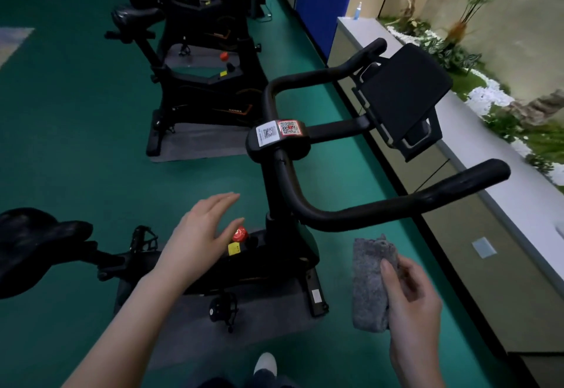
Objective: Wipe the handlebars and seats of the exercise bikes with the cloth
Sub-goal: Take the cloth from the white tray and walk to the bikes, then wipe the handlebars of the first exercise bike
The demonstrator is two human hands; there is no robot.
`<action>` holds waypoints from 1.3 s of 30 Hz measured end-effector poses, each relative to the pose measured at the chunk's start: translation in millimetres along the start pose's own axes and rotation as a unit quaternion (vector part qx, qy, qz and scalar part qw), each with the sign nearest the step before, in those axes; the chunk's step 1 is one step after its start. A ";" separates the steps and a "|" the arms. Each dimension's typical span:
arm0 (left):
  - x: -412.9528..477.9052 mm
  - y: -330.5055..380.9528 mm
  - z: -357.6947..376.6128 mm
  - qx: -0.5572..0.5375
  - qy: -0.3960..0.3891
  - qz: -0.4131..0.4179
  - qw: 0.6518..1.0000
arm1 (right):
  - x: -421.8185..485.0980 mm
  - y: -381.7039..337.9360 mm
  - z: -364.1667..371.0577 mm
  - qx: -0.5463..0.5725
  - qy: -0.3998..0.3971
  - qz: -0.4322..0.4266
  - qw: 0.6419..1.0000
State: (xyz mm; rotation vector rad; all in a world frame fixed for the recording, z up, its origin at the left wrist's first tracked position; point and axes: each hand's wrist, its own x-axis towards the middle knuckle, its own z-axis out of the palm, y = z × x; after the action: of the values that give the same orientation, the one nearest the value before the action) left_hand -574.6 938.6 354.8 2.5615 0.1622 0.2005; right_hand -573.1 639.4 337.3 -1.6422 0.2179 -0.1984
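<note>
A black exercise bike stands right in front of me. Its curved handlebars (351, 213) spread to the right, with a black tablet holder (403, 95) behind them. Its black seat (33, 244) is at the lower left. My right hand (415, 311) grips a folded grey cloth (370, 284), held in the air below the near handlebar and apart from it. My left hand (198, 235) hovers with straight fingers above the frame near the red knob (239, 233), holding nothing.
A second bike (207, 91) with its seat (134, 15) stands further back, and a third behind it. A white ledge (488, 174) with plants runs along the right. A spray bottle (357, 11) stands at the ledge's far end. Green floor lies to the left.
</note>
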 end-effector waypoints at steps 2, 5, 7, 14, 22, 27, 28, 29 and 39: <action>23.3 -4.0 -7.2 0.000 0.005 0.026 1.000 | 1.3 5.4 2.8 0.001 0.032 0.011 0.999; 57.5 -7.8 -13.9 -0.011 0.009 0.069 0.998 | -1.5 11.5 11.3 -0.006 0.093 0.024 0.995; 78.3 -11.7 -16.8 -0.016 0.010 0.103 0.995 | -5.0 11.1 20.7 -0.009 0.140 0.020 0.990; 147.8 -38.9 -29.7 -0.024 -0.037 0.258 0.965 | -25.0 -14.9 76.5 -0.028 0.324 -0.013 0.946; 203.1 -41.3 -27.6 -0.049 -0.111 0.390 0.913 | -44.2 -78.2 159.4 -0.107 0.486 -0.065 0.865; 217.1 -38.0 -16.7 -0.090 -0.121 0.425 0.892 | -9.2 -108.1 218.7 -0.170 0.426 -0.072 0.886; 218.7 -39.0 -14.0 -0.099 -0.121 0.426 0.891 | 1.7 -108.3 230.8 -0.185 0.415 -0.063 0.889; 219.7 -40.6 -11.6 -0.108 -0.122 0.426 0.890 | 12.8 -107.6 242.5 -0.197 0.408 -0.054 0.890; 225.0 -48.9 1.4 -0.166 -0.111 0.423 0.884 | 59.7 -75.6 307.2 -0.432 0.367 -0.031 0.823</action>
State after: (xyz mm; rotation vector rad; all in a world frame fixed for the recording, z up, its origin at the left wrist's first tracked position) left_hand -357.2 1014.2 351.6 2.1233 -1.0063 0.2248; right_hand -434.3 925.5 387.4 -2.4083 0.9549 -0.8936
